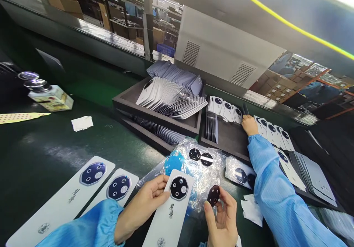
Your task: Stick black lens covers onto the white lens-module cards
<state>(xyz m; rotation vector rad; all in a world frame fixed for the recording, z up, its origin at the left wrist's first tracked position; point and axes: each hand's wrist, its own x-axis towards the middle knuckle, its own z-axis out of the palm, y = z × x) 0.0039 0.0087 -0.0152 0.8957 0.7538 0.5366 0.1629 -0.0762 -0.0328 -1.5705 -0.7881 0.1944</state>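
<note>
My left hand (145,204) pinches the upper left edge of a white phone back panel (173,223), which has a black round camera area and dark lettering. Between the thumb and fingers of my right hand (222,217) is a dark round camera lens cover (213,195), held apart from the panel at its right. Under and behind both hands spreads a clear plastic bag (203,182), with a black disc (195,154), a silver-striped disc (206,159) and a blue round piece (173,163). Two more white panels, a left one (62,199) and a nearer one (118,187), lie left.
A co-worker's hand (250,125) reaches from the right into a dark tray (229,134) holding panels. Another dark tray (157,118) carries fanned panels (171,97). A bottle (52,97) and white paper (82,123) are at left; crumpled paper (252,209) lies at right.
</note>
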